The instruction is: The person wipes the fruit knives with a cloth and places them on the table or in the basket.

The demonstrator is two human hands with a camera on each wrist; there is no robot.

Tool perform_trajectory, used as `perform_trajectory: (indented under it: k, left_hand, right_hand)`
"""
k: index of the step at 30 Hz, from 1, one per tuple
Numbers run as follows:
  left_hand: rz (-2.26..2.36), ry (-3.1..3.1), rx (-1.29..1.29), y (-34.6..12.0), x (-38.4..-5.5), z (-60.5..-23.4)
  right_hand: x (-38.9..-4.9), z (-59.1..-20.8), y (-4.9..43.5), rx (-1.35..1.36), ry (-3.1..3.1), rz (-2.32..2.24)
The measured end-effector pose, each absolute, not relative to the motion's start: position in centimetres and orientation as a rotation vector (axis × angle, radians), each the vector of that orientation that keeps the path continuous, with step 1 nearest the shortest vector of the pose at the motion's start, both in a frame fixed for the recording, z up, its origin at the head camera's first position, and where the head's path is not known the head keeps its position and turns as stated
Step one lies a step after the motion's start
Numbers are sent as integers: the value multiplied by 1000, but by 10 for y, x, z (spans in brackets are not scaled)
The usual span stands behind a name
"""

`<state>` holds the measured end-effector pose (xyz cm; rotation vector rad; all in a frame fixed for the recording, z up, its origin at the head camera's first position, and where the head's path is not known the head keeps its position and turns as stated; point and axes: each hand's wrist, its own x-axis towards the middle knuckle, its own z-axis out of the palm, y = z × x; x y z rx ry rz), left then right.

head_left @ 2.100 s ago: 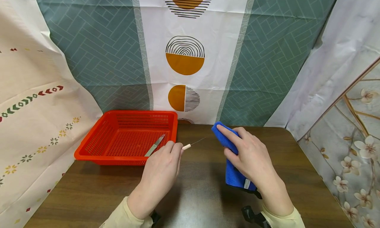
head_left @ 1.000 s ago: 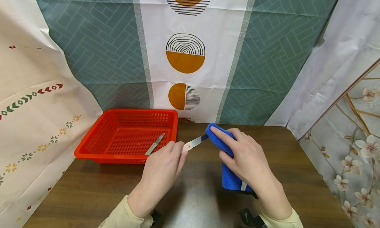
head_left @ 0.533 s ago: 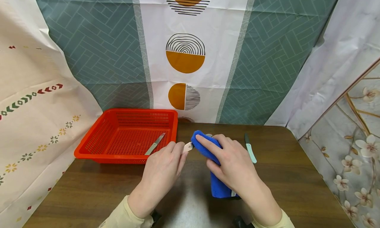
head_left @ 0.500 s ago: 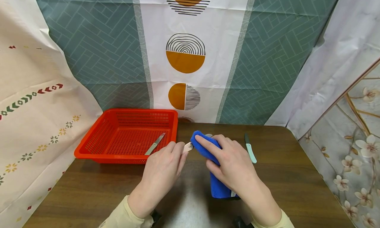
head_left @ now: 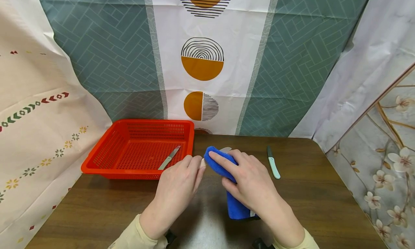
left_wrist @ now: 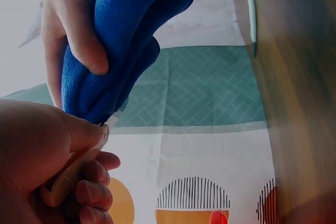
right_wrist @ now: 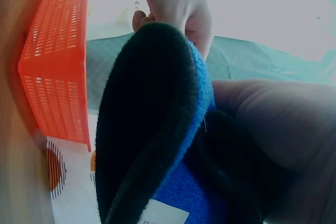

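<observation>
Two hands, three knives, one cloth and one basket show. The left hand (head_left: 178,177), at lower centre of the frame, has its grip closed round the cream handle of the first knife (head_left: 203,163). The right hand (head_left: 251,182), right of centre, has its grip curled on the blue cloth (head_left: 238,207), which is folded over that knife's blade. The second knife (head_left: 169,158) lies in the red basket (head_left: 129,175) at centre left, near the basket's right wall. The third knife (head_left: 273,163), mint-handled, lies right of the right hand, blade toward the top of the frame.

The cloth covers most of the first blade, leaving its end visible beyond; the left hand's fingers cover much of the handle and block the basket's near right corner. A white tag shows on the cloth.

The bench (head_left: 324,195) is dark brown wood grain with a bright glare at bottom centre. Behind hangs a green-and-white printed backdrop (head_left: 291,62); a cream patterned sheet (head_left: 35,141) fills the left edge, a blossom-printed sheet (head_left: 379,162) the right.
</observation>
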<state>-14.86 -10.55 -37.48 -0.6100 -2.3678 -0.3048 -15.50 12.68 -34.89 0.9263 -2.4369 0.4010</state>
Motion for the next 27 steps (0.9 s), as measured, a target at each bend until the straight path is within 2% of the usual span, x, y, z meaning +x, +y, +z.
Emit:
perform_trajectory:
  k: [27]
  left_hand:
    - [-281,-2326,-615,-106,-150,-375]
  right_hand:
    - [-170,-350,146,797,-2473,402]
